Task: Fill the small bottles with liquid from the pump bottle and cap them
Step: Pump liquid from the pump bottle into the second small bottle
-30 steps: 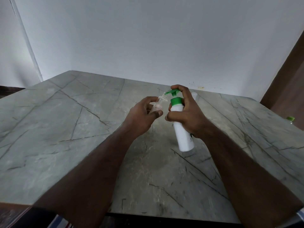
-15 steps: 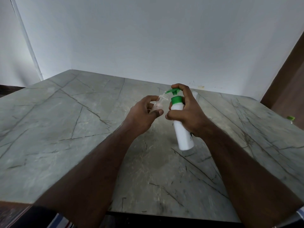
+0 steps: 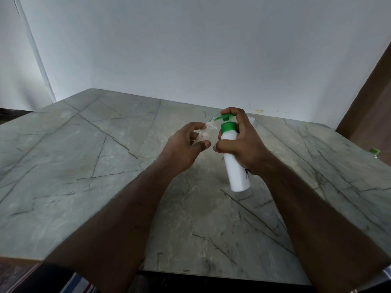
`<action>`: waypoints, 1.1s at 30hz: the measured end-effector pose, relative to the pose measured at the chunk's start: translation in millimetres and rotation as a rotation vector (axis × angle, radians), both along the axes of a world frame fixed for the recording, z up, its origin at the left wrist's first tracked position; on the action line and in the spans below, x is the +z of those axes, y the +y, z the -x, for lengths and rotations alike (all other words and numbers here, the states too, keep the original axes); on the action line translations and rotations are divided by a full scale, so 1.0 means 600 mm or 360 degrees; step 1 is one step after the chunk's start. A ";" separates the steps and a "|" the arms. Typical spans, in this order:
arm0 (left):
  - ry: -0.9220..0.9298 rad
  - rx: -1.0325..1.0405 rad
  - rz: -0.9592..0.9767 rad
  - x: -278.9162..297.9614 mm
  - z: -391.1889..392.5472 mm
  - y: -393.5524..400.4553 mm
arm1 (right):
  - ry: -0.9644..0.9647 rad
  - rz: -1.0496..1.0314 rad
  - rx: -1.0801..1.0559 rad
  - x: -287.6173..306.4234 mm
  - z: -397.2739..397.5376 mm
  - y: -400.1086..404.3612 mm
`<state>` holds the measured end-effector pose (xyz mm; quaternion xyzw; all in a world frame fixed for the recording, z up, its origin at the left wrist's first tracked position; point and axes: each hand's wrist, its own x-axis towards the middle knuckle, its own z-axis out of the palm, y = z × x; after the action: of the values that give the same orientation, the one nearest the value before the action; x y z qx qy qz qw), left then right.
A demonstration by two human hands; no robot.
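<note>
Grey-green marble with dark veins makes up the table (image 3: 88,157) we are working over, its far edge set against a plain white wall (image 3: 190,49). Starting at our left, our left hand (image 3: 182,146) is raised above the tabletop with its fingers and thumb curled round a small clear bottle (image 3: 206,132), which tilts so that its open neck points up and to the right. Just beside that neck sits the green spout of the pump bottle (image 3: 234,166), the tip of the spout meeting the small bottle's mouth. Our right hand (image 3: 243,142) is wrapped round the upper part of the white pump bottle, thumb across the front and forefinger hooked over the green pump head, while the bottle's lower end slants down toward us, clear of the marble. Behind that hand a pale upright cylinder (image 3: 251,121) partly shows. Far to the right, a small green-topped object (image 3: 375,151) lies near the table's edge, beside a brown door (image 3: 372,98).
</note>
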<state>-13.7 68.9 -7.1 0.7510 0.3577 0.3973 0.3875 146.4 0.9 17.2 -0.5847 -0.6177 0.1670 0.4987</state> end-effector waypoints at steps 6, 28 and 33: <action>-0.0012 0.0006 -0.0013 0.001 0.001 -0.001 | -0.0009 0.0002 0.0009 -0.002 0.002 0.000; 0.0003 0.0004 -0.0020 -0.001 0.000 0.004 | 0.0011 0.0006 0.0000 0.001 0.002 -0.001; -0.0001 0.0007 -0.0021 -0.002 0.000 0.005 | 0.0024 -0.0009 0.0025 0.000 0.001 -0.001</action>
<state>-13.6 71.6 -8.5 0.7527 0.3565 0.4007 0.3818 145.8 0.2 16.9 -0.5772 -0.6190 0.1737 0.5036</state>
